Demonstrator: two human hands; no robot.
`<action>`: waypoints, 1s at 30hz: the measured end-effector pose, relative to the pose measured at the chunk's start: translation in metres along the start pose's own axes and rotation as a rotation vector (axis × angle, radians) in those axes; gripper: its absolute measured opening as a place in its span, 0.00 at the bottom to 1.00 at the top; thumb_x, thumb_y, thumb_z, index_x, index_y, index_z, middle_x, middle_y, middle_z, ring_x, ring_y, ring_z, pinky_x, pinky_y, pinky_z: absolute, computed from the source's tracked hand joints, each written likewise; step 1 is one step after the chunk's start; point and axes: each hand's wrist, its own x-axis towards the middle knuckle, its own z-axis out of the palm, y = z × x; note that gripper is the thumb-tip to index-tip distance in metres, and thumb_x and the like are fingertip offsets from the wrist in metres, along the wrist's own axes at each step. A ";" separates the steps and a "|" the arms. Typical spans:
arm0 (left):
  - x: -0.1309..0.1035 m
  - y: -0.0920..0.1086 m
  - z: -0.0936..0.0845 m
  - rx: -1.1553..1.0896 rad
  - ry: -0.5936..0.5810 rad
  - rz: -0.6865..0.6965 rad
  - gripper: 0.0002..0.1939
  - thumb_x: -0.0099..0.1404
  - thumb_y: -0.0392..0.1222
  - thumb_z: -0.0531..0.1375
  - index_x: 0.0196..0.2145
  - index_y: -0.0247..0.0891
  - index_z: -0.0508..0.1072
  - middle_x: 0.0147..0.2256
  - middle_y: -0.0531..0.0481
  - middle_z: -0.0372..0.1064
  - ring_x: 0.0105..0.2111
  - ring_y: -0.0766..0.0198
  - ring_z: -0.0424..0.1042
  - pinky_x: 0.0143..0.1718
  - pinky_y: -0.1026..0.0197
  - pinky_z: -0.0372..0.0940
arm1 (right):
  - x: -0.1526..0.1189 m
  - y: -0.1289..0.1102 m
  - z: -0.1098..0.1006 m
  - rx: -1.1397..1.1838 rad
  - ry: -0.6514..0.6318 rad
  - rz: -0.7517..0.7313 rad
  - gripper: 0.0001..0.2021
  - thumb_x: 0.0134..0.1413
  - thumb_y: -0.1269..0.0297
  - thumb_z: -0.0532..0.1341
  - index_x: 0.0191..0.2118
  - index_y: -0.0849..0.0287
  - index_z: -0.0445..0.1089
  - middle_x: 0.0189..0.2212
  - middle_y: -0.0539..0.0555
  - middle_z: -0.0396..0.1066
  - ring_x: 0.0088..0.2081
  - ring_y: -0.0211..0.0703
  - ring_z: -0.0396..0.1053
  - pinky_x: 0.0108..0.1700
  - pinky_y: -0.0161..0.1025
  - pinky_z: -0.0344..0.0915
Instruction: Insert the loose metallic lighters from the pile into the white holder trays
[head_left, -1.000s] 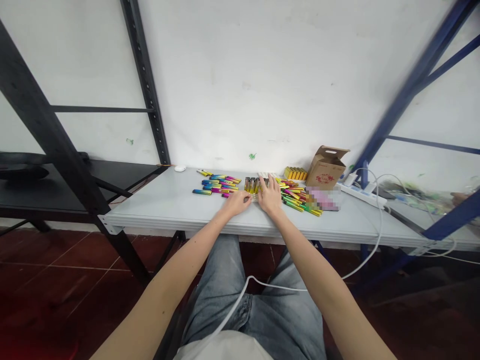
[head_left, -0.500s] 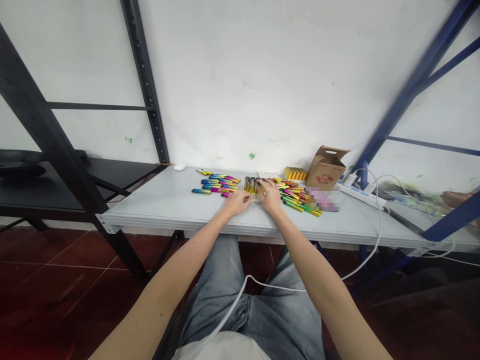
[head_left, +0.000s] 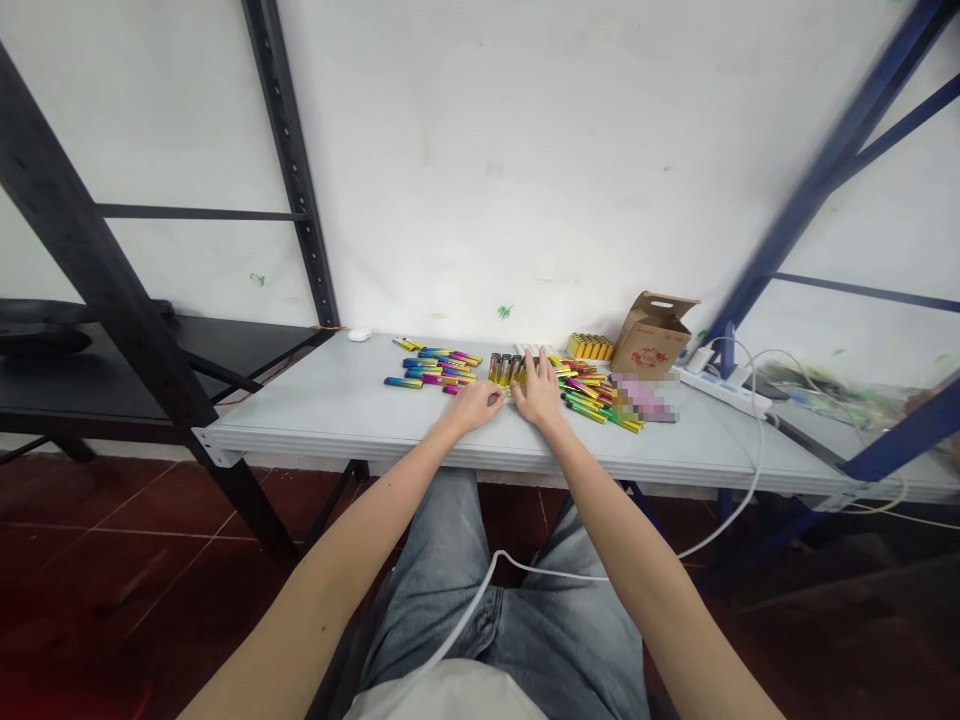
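Note:
Several slim upright pieces (head_left: 505, 370) with dark tops and shiny gold bodies stand in a row, in a small pale tray (head_left: 509, 394). My left hand (head_left: 474, 404) is closed, with thumb and fingers pinched at the tray's near left corner. My right hand (head_left: 538, 390) lies over the row's right end, its fingers stretched forward and a little apart; they hide part of the row. Shiny blue, pink and yellow sticks (head_left: 439, 368) lie loose left of the tray. A larger pile of green, yellow and red sticks (head_left: 589, 390) spreads to the right.
Behind the pile stands a block of yellow pieces (head_left: 591, 346) beside an opened cardboard box (head_left: 651, 338). A pink packet (head_left: 651, 398), partly blurred out, lies in front of the box. A white power strip (head_left: 724, 388) with cables sits on the grey table (head_left: 330, 410) at right.
My right hand's fingers have gone from bent over the upright pieces to stretched out forward and slightly right. My left hand has stayed at the tray's corner.

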 end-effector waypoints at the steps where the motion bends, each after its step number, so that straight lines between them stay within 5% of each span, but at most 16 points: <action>1: 0.000 -0.001 0.000 -0.001 -0.002 0.003 0.11 0.64 0.37 0.55 0.33 0.37 0.78 0.35 0.45 0.76 0.37 0.56 0.73 0.41 0.57 0.66 | 0.000 0.003 0.000 0.023 0.025 0.039 0.32 0.57 0.61 0.54 0.66 0.66 0.52 0.67 0.68 0.48 0.66 0.62 0.49 0.62 0.57 0.52; 6: 0.001 -0.003 0.002 0.011 -0.011 0.006 0.09 0.62 0.34 0.56 0.33 0.37 0.77 0.37 0.46 0.77 0.39 0.56 0.74 0.46 0.55 0.64 | 0.001 0.020 0.000 0.302 0.072 0.371 0.24 0.52 0.63 0.53 0.55 0.65 0.64 0.48 0.66 0.72 0.51 0.56 0.68 0.54 0.53 0.64; 9: 0.002 -0.002 0.002 0.054 -0.007 -0.015 0.09 0.62 0.33 0.57 0.33 0.39 0.77 0.38 0.47 0.78 0.39 0.56 0.74 0.55 0.49 0.57 | -0.002 0.025 0.000 0.449 0.040 0.442 0.18 0.51 0.62 0.54 0.47 0.60 0.69 0.39 0.60 0.76 0.43 0.53 0.73 0.50 0.50 0.66; 13: 0.001 -0.002 0.002 0.058 0.012 -0.055 0.12 0.63 0.32 0.56 0.41 0.39 0.77 0.39 0.46 0.78 0.40 0.56 0.74 0.57 0.48 0.54 | -0.005 0.021 -0.002 0.504 0.007 0.385 0.17 0.50 0.62 0.57 0.46 0.61 0.68 0.44 0.61 0.75 0.42 0.50 0.73 0.48 0.47 0.67; 24: 0.004 -0.013 0.005 0.094 0.008 -0.093 0.13 0.64 0.30 0.54 0.36 0.39 0.79 0.42 0.46 0.77 0.44 0.55 0.73 0.56 0.48 0.57 | -0.007 0.012 -0.013 0.353 -0.276 0.187 0.16 0.47 0.62 0.64 0.43 0.61 0.75 0.58 0.63 0.64 0.62 0.55 0.60 0.62 0.48 0.57; 30: 0.005 -0.014 0.004 0.083 0.015 -0.089 0.14 0.63 0.30 0.54 0.36 0.38 0.79 0.42 0.45 0.77 0.44 0.54 0.73 0.54 0.49 0.60 | -0.007 0.012 -0.014 0.357 -0.322 0.174 0.10 0.50 0.65 0.63 0.39 0.61 0.76 0.56 0.63 0.67 0.62 0.54 0.59 0.61 0.47 0.58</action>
